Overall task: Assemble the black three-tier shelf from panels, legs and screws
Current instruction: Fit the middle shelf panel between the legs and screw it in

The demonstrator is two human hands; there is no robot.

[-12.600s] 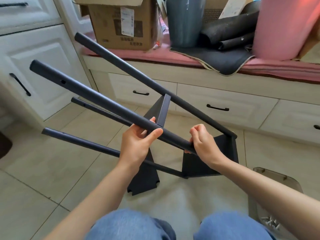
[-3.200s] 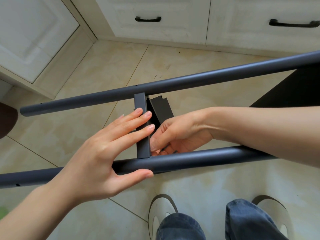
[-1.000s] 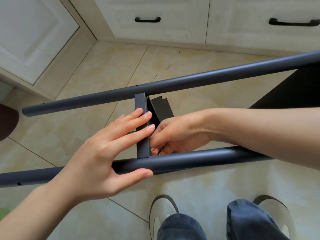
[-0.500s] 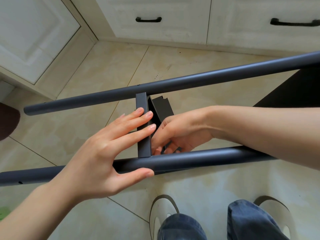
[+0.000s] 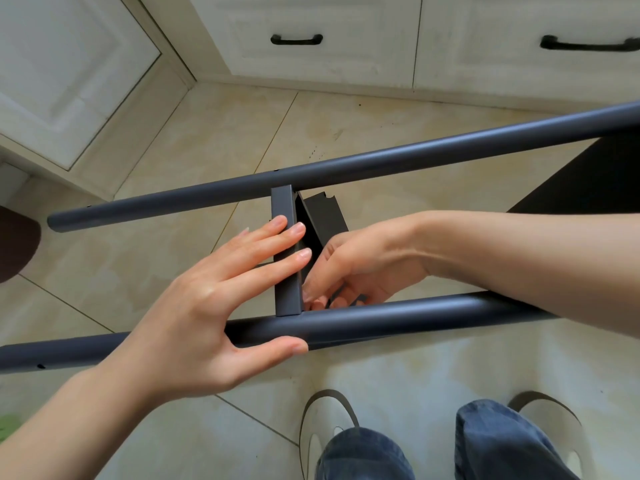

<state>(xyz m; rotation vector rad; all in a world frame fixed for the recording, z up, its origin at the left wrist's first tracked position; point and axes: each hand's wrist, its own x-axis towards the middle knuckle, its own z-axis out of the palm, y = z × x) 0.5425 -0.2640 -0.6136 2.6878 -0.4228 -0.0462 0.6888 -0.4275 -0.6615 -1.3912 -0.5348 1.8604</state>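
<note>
Head view, looking down at floor level. No brand, label or other writing was legible on any part.

Far left edge: a dark brown rounded object (image 5: pixel 15 244), partly cut off; a small green patch (image 5: pixel 7 427) at lower left. Upper left: white cabinet door (image 5: pixel 62 74) with a raised panel.

Left hand (image 5: pixel 207 306) entered from lower left, fingers straight and spread. Fingertips (image 5: pixel 298 230) pressed flat against the narrow edge of the upright black shelf panel (image 5: pixel 285 258) at frame centre; the thumb lay along the near leg (image 5: pixel 398 320), underneath side. Nothing was gripped.

Two dark round legs crossed the frame left to right: the far leg (image 5: pixel 346 171) rose toward the upper right, the near leg ran roughly level across the lower middle. Small holes showed near the left end of each. The panel stood between them, its ends touching both.

Right hand (image 5: pixel 353 268) reached in from the right edge, just right of the panel, fingers curled down toward the joint of panel and near leg. What it pinched there was hidden; could not tell.

A second black panel (image 5: pixel 588 178) sat at right edge. Top: white drawers with black handles (image 5: pixel 296 39). Bottom: blue jeans (image 5: pixel 502 441), light slippers (image 5: pixel 322 420) on beige tile floor (image 5: pixel 173 150).
</note>
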